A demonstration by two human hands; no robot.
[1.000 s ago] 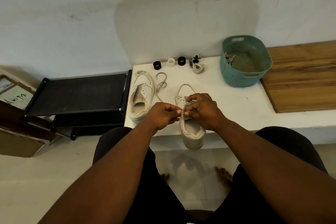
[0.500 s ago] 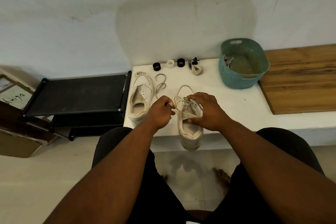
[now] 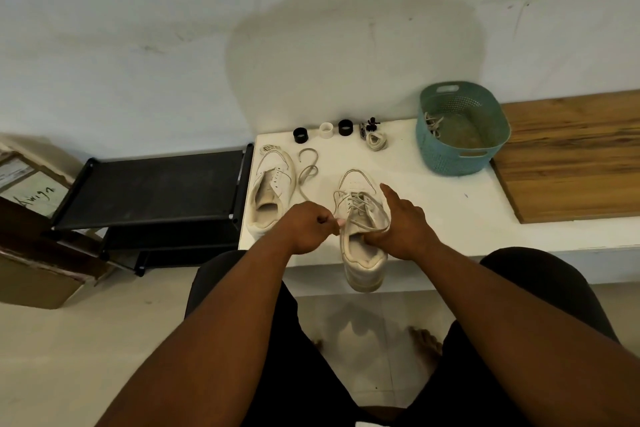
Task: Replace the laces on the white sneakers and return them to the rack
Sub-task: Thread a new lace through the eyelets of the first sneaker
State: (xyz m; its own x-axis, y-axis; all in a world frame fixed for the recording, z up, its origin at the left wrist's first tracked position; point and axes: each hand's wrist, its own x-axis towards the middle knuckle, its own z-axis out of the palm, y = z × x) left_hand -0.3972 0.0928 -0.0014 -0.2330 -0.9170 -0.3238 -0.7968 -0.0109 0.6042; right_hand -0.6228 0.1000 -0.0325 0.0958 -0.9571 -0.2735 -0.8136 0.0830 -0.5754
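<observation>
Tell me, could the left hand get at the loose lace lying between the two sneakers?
Probably yes. The loose lace lies bare on the table just beyond the left hand, nothing between them, but that hand is pinching the near sneaker's lace and must let go first.

Both forearms reach fwd over the lap. Left hand (image 3: 308,227) sits just left of the near sneaker (image 3: 362,229), fingers curled, pinching a lace end. Right hand (image 3: 401,224) wraps that sneaker's right side w/ thumb at the collar, index finger sticking out straight toward the toe.
</observation>
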